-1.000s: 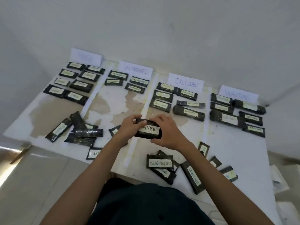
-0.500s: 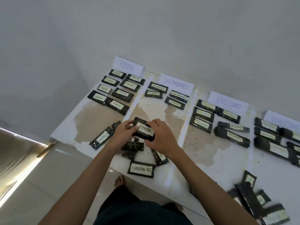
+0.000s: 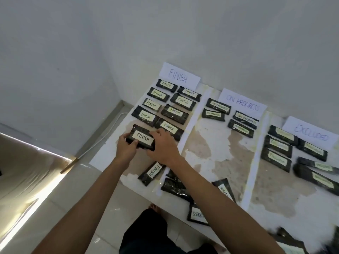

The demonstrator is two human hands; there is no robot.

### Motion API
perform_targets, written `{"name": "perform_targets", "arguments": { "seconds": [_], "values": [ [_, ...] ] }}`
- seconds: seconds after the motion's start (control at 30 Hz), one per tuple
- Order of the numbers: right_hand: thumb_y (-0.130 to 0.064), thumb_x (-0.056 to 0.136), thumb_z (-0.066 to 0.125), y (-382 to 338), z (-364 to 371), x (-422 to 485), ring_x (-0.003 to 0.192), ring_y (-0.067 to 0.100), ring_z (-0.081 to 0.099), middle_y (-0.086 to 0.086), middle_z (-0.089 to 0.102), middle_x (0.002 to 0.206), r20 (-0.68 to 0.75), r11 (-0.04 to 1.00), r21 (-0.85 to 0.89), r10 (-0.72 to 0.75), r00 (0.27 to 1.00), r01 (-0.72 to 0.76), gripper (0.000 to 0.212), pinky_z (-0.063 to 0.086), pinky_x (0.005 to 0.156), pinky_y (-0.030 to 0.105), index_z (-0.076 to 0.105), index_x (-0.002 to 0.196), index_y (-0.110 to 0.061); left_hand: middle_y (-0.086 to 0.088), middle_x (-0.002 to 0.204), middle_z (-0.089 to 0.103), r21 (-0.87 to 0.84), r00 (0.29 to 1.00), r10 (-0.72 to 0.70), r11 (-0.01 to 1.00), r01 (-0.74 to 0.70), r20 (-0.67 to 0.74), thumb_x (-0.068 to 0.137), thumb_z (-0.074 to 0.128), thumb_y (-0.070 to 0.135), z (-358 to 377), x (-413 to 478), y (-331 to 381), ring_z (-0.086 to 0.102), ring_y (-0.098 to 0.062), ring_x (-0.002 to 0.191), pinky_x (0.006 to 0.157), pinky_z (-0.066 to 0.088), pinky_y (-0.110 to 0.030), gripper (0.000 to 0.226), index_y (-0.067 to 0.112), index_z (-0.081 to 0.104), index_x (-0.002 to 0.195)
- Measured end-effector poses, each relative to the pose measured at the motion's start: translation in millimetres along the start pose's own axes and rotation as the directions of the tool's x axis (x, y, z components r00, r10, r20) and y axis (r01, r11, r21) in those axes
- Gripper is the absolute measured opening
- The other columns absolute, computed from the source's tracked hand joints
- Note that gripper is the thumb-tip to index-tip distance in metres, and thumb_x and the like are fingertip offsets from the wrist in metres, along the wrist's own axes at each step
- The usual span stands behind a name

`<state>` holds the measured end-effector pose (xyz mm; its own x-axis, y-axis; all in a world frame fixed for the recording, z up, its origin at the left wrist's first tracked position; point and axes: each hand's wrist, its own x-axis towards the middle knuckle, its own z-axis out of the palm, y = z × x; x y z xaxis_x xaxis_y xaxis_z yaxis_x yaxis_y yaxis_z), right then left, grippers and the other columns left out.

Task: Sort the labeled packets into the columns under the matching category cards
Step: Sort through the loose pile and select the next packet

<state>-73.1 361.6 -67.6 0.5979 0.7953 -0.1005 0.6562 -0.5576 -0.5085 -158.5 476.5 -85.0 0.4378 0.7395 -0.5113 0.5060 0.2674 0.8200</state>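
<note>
Both my hands hold a black packet labelled FINISH (image 3: 142,137) at the near end of the FINISH column, low over the table. My left hand (image 3: 126,150) grips its left end and my right hand (image 3: 162,146) grips its right end. Several FINISH packets (image 3: 174,112) lie in rows under the FINISH card (image 3: 178,77). The ON PROGRESS card (image 3: 242,103) and the EXCLUDED card (image 3: 310,132) head their own columns of packets. Unsorted packets lie near the table's front edge, one reading FINISH (image 3: 152,173), partly hidden by my right arm.
The white table (image 3: 216,154) has stained patches and white strips dividing the columns. It stands against a white wall, its left end near a corner. A white cable (image 3: 102,138) runs along the floor at the left. My foot (image 3: 156,208) shows under the table edge.
My hands have carried the FINISH packet from the table's middle leftwards and away from me to the bottom of the FINISH column. The view has swung left with them.
</note>
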Motion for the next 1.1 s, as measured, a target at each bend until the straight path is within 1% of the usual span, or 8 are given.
{"name": "perform_targets", "arguments": {
  "seconds": [0.1, 0.2, 0.47, 0.6, 0.7, 0.87, 0.97, 1.1],
  "values": [
    [-0.022, 0.083, 0.06, 0.3, 13.1, 15.0, 0.114, 0.031, 0.045, 0.012, 0.047, 0.127, 0.1, 0.998, -0.006, 0.064, 0.993, -0.064, 0.051, 0.04, 0.097, 0.041, 0.045, 0.131, -0.011, -0.011, 0.125, 0.051, 0.089, 0.998, 0.041, 0.995, -0.038, -0.042, 0.092, 0.046, 0.003, -7.1, 37.5, -0.1, 0.052, -0.021, 0.108, 0.088, 0.048, -0.034, 0.036, 0.008, 0.039, 0.127],
    [-0.011, 0.083, 0.056, 13.0, 27.0, 16.9, 0.117, 0.029, 0.042, 0.011, 0.044, 0.128, 0.195, 0.997, -0.022, 0.079, 0.978, -0.076, 0.05, 0.038, 0.098, 0.04, 0.044, 0.132, -0.013, -0.011, 0.121, 0.049, 0.164, 0.998, 0.049, 0.986, -0.042, -0.041, 0.094, 0.042, 0.004, -6.6, 68.1, 5.6, 0.046, -0.018, 0.102, 0.083, 0.042, -0.032, 0.035, 0.007, 0.037, 0.129],
    [0.014, 0.074, 0.052, 50.1, 44.7, 4.2, 0.109, 0.034, 0.048, 0.017, 0.06, 0.113, 0.218, 0.997, 0.074, -0.022, 0.976, 0.006, 0.045, 0.043, 0.092, 0.043, 0.062, 0.114, -0.003, -0.015, 0.125, 0.052, 0.332, 0.995, 0.089, 0.941, -0.069, -0.043, 0.092, 0.05, 0.012, -2.1, 104.4, 1.1, 0.052, -0.025, 0.11, 0.079, 0.04, -0.028, 0.035, 0.008, 0.043, 0.126],
    [0.001, 0.07, 0.062, 62.1, 42.1, -5.5, 0.11, 0.032, 0.047, 0.013, 0.059, 0.115, 0.249, 0.993, 0.063, -0.116, 0.961, 0.103, 0.042, 0.046, 0.089, 0.046, 0.064, 0.111, -0.007, -0.017, 0.126, 0.049, 0.365, 0.992, 0.116, 0.927, -0.09, -0.05, 0.084, 0.056, 0.016, -8.3, 103.4, -8.6, 0.055, -0.024, 0.105, 0.08, 0.045, -0.028, 0.04, 0.007, 0.047, 0.122],
    [-0.014, 0.071, 0.07, 63.1, 37.5, -10.2, 0.117, 0.028, 0.043, 0.008, 0.053, 0.124, 0.336, 0.985, -0.034, -0.15, 0.93, 0.171, 0.05, 0.038, 0.094, 0.04, 0.06, 0.119, -0.014, -0.015, 0.135, 0.033, 0.378, 0.995, 0.088, 0.923, -0.067, -0.038, 0.085, 0.057, 0.018, -9.2, 99.6, -8.3, 0.052, -0.02, 0.102, 0.083, 0.043, -0.027, 0.048, 0.009, 0.041, 0.129],
    [-0.016, 0.081, 0.064, 51.6, 34.6, -15.4, 0.122, 0.028, 0.039, 0.007, 0.049, 0.129, 0.397, 0.955, -0.19, -0.137, 0.908, 0.227, 0.047, 0.03, 0.1, 0.041, 0.053, 0.126, -0.017, -0.014, 0.135, 0.025, 0.468, 0.993, 0.106, 0.881, -0.068, -0.054, 0.085, 0.057, 0.021, -11.4, 81.4, -3.1, 0.046, -0.022, 0.101, 0.083, 0.044, -0.032, 0.054, 0.013, 0.035, 0.133],
    [-0.017, 0.083, 0.061, 49.0, 32.5, -17.6, 0.122, 0.028, 0.038, 0.007, 0.047, 0.129, 0.428, 0.94, -0.25, -0.11, 0.897, 0.234, 0.043, 0.028, 0.103, 0.041, 0.052, 0.125, -0.019, -0.005, 0.122, 0.044, 0.482, 0.977, 0.204, 0.851, -0.208, 0.062, 0.083, 0.054, 0.025, -11.0, 62.1, -12.3, 0.049, -0.015, 0.099, 0.088, 0.047, -0.033, 0.041, 0.016, 0.05, 0.123],
    [-0.018, 0.084, 0.062, 51.1, 29.3, -21.0, 0.119, 0.025, 0.04, 0.006, 0.049, 0.123, 0.429, 0.97, -0.195, -0.048, 0.902, 0.144, 0.037, 0.031, 0.099, 0.039, 0.056, 0.12, -0.019, 0.0, 0.104, 0.058, 0.493, 0.904, 0.207, 0.781, -0.383, 0.373, 0.087, 0.057, 0.013, -3.9, 11.0, -34.4, 0.054, -0.013, 0.092, 0.08, 0.044, -0.025, 0.026, 0.015, 0.059, 0.113]
  ]
}}
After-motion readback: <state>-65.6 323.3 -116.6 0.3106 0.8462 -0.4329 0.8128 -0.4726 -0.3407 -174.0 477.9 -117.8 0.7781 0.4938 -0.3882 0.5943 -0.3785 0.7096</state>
